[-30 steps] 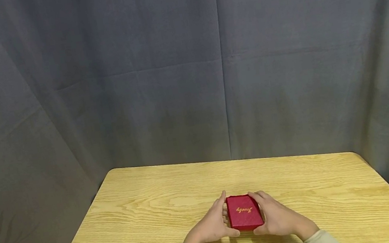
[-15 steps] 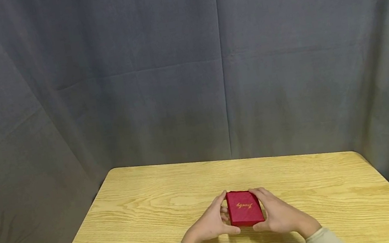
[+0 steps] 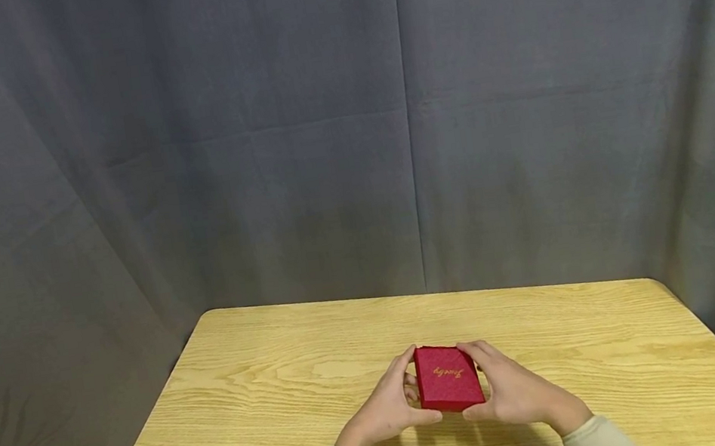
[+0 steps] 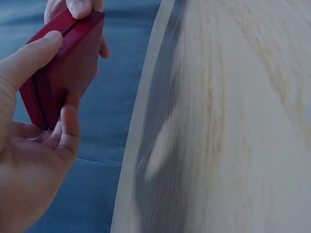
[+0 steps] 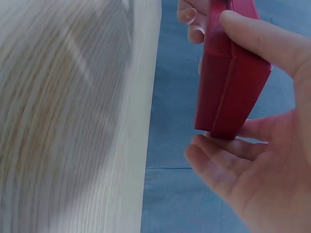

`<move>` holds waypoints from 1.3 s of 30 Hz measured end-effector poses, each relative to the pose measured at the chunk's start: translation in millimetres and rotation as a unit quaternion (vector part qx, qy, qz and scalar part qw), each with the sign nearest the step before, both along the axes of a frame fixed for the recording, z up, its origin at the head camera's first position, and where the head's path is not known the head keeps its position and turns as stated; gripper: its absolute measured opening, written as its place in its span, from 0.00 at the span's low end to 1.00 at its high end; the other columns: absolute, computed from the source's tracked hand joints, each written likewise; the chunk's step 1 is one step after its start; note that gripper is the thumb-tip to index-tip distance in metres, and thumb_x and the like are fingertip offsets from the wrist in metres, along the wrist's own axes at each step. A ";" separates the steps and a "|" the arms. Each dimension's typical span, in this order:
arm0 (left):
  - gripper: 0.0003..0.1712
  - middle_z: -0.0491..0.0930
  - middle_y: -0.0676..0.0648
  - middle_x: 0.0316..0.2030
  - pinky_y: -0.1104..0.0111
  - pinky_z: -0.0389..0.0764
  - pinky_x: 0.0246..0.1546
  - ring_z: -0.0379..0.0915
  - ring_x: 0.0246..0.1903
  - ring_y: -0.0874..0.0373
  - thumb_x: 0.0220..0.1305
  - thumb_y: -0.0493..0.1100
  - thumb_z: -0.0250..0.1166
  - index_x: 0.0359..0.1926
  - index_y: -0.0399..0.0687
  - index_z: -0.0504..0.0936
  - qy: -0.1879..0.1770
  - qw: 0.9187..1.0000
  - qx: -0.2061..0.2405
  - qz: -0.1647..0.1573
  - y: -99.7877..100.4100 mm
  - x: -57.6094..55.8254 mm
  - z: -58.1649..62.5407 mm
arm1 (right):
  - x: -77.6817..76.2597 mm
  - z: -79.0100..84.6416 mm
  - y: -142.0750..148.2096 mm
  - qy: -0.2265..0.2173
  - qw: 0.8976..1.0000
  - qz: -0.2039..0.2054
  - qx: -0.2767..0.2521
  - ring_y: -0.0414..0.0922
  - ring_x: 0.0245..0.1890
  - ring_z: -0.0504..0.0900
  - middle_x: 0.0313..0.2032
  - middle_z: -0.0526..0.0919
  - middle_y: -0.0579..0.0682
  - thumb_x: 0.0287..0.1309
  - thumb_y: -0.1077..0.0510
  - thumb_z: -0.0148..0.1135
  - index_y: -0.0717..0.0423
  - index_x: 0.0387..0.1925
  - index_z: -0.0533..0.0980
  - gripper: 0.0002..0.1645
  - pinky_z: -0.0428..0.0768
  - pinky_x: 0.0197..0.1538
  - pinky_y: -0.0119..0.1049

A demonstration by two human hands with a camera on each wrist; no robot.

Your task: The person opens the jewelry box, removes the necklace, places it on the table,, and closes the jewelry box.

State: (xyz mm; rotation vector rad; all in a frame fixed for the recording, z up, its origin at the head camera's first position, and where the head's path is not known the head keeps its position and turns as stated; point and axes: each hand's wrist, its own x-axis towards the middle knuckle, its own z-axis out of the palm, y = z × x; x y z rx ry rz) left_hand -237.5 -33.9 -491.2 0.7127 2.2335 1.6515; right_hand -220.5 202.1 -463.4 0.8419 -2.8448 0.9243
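Observation:
A flat red jewelry box [image 3: 448, 377] with gold lettering on its lid is held up off the table between both hands. Its lid is closed, and a seam runs along its side in both wrist views. My left hand [image 3: 386, 405] grips the left side, thumb on the near edge and fingers curled at the far edge and underneath. On the opposite side my right hand [image 3: 515, 391] holds it the same way, with its thumb [image 5: 262, 41] across the seam. In the left wrist view the box [image 4: 68, 63] shows its underside, and some fingertips touch there.
A wooden table [image 3: 271, 387] lies below the hands, with their shadows on it. Grey curtains [image 3: 292, 148] hang behind the table and along both sides.
Both hands have lifted the red jewelry box slightly and moved it a little away from the body. The grip looks much the same, and the lid stays closed.

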 end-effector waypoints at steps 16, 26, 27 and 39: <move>0.60 0.67 0.48 0.52 0.71 0.75 0.41 0.72 0.37 0.59 0.45 0.36 0.77 0.73 0.41 0.47 0.013 1.000 0.005 0.000 -2.1 -1.8 -0.9 | -0.4 1.4 0.2 -0.032 0.999 0.012 -0.016 0.47 0.51 0.74 0.55 0.69 0.49 0.43 0.43 0.73 0.66 0.66 0.59 0.55 0.74 0.52 0.48; 0.62 0.74 0.50 0.44 0.66 0.76 0.45 0.75 0.39 0.59 0.45 0.34 0.76 0.73 0.40 0.44 -0.015 1.000 0.021 -0.008 -1.5 -1.7 0.9 | 0.2 0.9 -0.1 -0.024 0.999 0.015 -0.026 0.45 0.51 0.74 0.54 0.69 0.46 0.42 0.45 0.74 0.63 0.65 0.60 0.53 0.75 0.52 0.45; 0.62 0.74 0.50 0.44 0.66 0.76 0.46 0.75 0.39 0.59 0.45 0.34 0.76 0.73 0.40 0.44 -0.015 1.000 0.020 -0.008 -1.5 -1.7 1.3 | 0.2 0.6 -0.2 -0.022 0.999 0.015 -0.027 0.45 0.51 0.74 0.54 0.69 0.46 0.42 0.45 0.74 0.63 0.65 0.60 0.53 0.75 0.52 0.45; 0.61 0.78 0.50 0.40 0.69 0.75 0.45 0.76 0.39 0.59 0.45 0.34 0.76 0.73 0.39 0.46 -0.031 0.999 0.038 -0.007 -0.9 -2.9 3.2 | 0.1 1.3 -1.5 -0.008 0.998 0.018 -0.053 0.40 0.49 0.72 0.52 0.67 0.41 0.39 0.49 0.77 0.57 0.62 0.62 0.50 0.75 0.52 0.43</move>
